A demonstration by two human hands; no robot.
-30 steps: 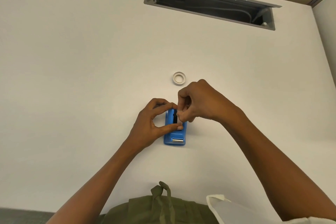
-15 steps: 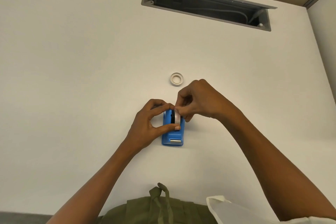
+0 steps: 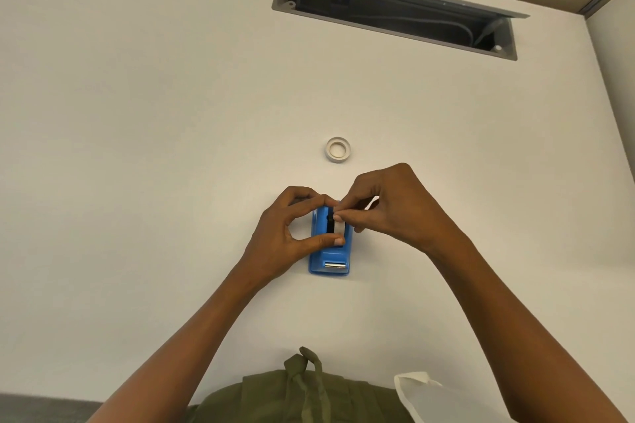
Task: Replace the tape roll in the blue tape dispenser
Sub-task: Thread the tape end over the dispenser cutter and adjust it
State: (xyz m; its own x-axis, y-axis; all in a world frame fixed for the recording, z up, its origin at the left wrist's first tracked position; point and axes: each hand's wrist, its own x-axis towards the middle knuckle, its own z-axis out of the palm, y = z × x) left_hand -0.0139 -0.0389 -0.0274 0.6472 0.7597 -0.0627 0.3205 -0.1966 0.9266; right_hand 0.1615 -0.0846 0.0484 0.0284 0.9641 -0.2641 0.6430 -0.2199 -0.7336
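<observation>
Blue plastic marks the centre of things: the tape dispenser (image 3: 329, 251) lies flat on the white table (image 3: 137, 148), its metal cutter strip at the end nearest the person. Everything else sits around that dispenser. At its left side the left hand (image 3: 285, 237) clamps it, thumb laid across the body near the middle and forefinger curled over the far end, with a gap of bare table showing between them. Over its far half the right hand (image 3: 388, 209) comes in from the right side, fingertips pinched on a pale tape roll (image 3: 340, 227) that stands on edge in the dark slot of the dispenser; how deep it sits I cannot tell, as the fingers cover part of it. Beyond the dispenser's far end, apart from both hands, a second white tape ring (image 3: 338, 149) lies flat on the table. Much farther off, an open grey cable tray (image 3: 395, 10) is let into the tabletop. Nearer than the dispenser, at the table's edge, are an olive green bag (image 3: 302, 395) and a white cloth-like thing (image 3: 439, 398).
</observation>
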